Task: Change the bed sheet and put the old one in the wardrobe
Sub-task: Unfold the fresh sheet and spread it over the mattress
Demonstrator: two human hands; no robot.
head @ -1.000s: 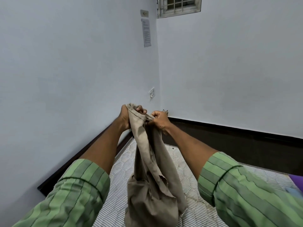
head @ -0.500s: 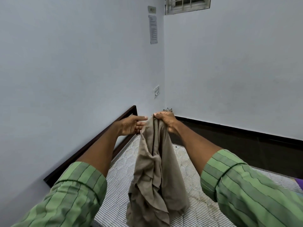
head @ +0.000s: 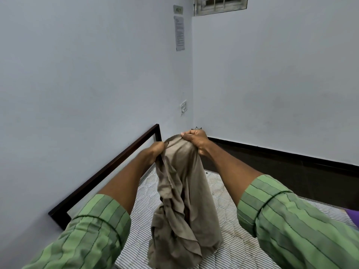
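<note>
A crumpled beige bed sheet (head: pixel 184 200) hangs in front of me over the bare striped mattress (head: pixel 239 247). My right hand (head: pixel 195 140) is clenched on the sheet's top edge. Just left and a little lower, my left hand (head: pixel 155 152) grips the sheet's side, its fingers closed into the cloth. The sheet's bunched lower end rests on the mattress. Both arms wear green striped sleeves. No wardrobe is in view.
A dark wooden bed frame (head: pixel 108 171) runs along the left wall. A wall socket (head: pixel 183 107) and a paper notice (head: pixel 179 33) sit near the corner, with a barred window (head: pixel 220 4) above. Something purple (head: pixel 352 214) lies at the mattress's right edge.
My left hand let go of the sheet half a second ago and now grips it again lower on the side. Both hands and the sheet sit lower in view.
</note>
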